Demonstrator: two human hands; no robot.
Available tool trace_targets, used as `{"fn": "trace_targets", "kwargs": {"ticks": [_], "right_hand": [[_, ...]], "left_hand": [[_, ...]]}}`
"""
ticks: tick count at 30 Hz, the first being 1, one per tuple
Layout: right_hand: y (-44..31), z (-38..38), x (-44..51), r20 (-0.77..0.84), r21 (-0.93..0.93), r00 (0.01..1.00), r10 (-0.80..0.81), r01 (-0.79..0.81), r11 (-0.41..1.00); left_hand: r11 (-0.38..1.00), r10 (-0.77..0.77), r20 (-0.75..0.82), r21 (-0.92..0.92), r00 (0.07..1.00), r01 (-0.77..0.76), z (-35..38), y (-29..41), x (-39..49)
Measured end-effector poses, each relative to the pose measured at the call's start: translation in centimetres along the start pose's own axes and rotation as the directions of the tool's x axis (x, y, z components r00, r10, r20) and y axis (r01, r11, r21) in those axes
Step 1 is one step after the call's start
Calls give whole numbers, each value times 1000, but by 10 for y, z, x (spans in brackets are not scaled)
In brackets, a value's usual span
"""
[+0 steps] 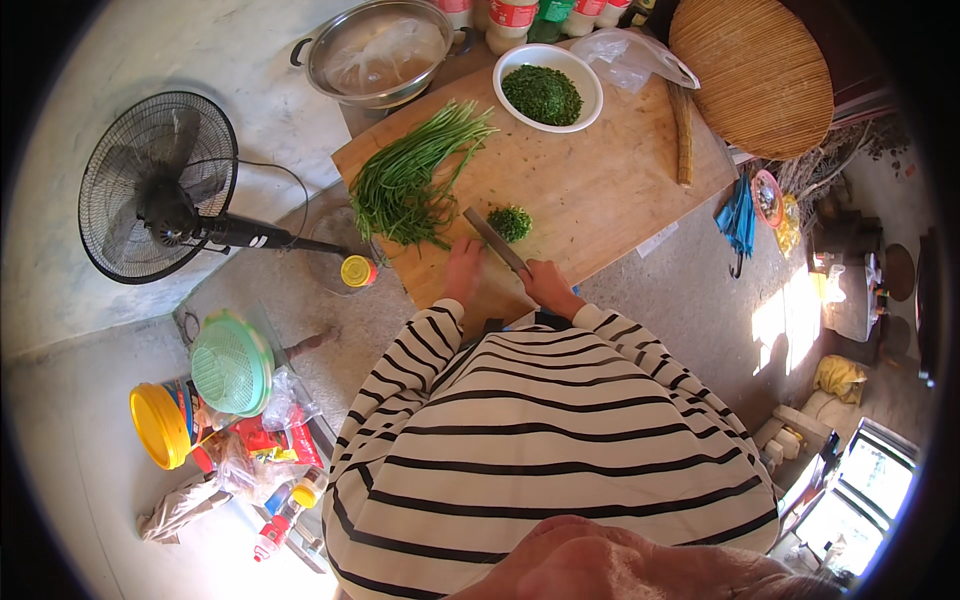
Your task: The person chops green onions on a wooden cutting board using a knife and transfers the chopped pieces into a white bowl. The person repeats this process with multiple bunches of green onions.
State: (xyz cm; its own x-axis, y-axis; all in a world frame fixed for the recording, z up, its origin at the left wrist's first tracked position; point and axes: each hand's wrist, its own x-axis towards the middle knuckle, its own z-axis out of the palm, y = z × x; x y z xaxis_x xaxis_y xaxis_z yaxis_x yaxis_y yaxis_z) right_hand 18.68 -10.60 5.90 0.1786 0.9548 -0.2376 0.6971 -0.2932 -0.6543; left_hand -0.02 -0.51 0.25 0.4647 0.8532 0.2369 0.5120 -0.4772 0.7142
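Note:
My right hand (553,288) grips a kitchen knife (491,237) by its handle, which the fingers hide. The blade points away to the upper left, above a wooden board (600,187). Just beyond the blade lies a small heap of chopped greens (510,223). My left hand (465,268), a little blurred, is left of the blade, by the near ends of a loose bundle of long green stalks (412,176), likely garlic chives. Whether its fingers hold anything is unclear. At the far side, a white bowl (592,105) contains finely chopped greens.
A steel pot (315,75) with a plastic bag inside stands at the far left. Along the right lie a plastic bag (630,56), a small straw brush (684,142) and a round woven lid (750,75). Left of the board stands a black fan (169,202).

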Motion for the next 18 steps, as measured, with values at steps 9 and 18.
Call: {"fn": "trace_targets", "kwargs": {"ticks": [9, 18], "right_hand": [[4, 17, 15, 18, -7, 998, 67, -67, 998], [20, 24, 19, -6, -21, 997, 74, -74, 997]], "left_hand": [[997, -19, 39, 78, 999, 16, 3, -3, 0], [996, -58, -51, 59, 997, 61, -14, 7, 10]]}}
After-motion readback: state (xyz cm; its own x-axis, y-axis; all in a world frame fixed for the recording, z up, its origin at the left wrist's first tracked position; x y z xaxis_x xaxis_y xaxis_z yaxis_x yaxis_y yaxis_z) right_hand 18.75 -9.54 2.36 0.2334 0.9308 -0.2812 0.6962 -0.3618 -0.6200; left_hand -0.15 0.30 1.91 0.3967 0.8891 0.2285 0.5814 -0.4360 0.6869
